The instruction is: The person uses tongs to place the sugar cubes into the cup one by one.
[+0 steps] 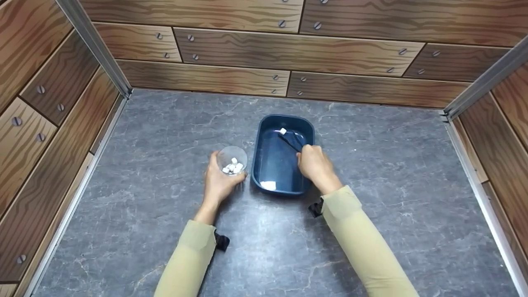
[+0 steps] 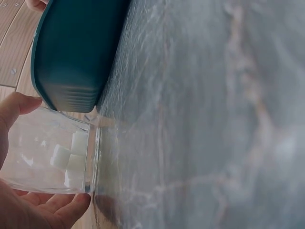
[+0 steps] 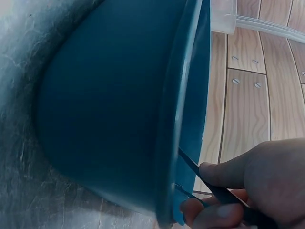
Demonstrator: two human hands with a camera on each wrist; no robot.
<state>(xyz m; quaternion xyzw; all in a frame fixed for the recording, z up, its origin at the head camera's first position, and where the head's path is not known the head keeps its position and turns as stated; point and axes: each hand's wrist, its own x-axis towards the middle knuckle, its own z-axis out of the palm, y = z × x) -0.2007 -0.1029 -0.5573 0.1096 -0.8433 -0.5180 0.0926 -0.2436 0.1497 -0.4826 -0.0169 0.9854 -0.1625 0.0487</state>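
A clear cup (image 1: 232, 154) with several small white cubes (image 1: 233, 166) at its bottom stands on the floor, and my left hand (image 1: 220, 181) grips it around the side. To its right is a dark blue rectangular tub (image 1: 284, 192). My right hand (image 1: 317, 167) holds black tweezers (image 1: 292, 143) over the tub's right rim, their tips reaching inside and spread apart. A single white cube (image 1: 282, 131) lies near the tips, toward the tub's far end. In the right wrist view the tub's wall (image 3: 109, 105) hides the tips of the tweezers (image 3: 214, 188).
The grey marbled surface (image 1: 165, 123) spreads all around the tub and cup. Wood-patterned panels (image 1: 231, 49) close off the back and both sides, with metal strips (image 1: 95, 45) at the corners. Dark wrist straps (image 1: 222, 241) sit on both sleeves.
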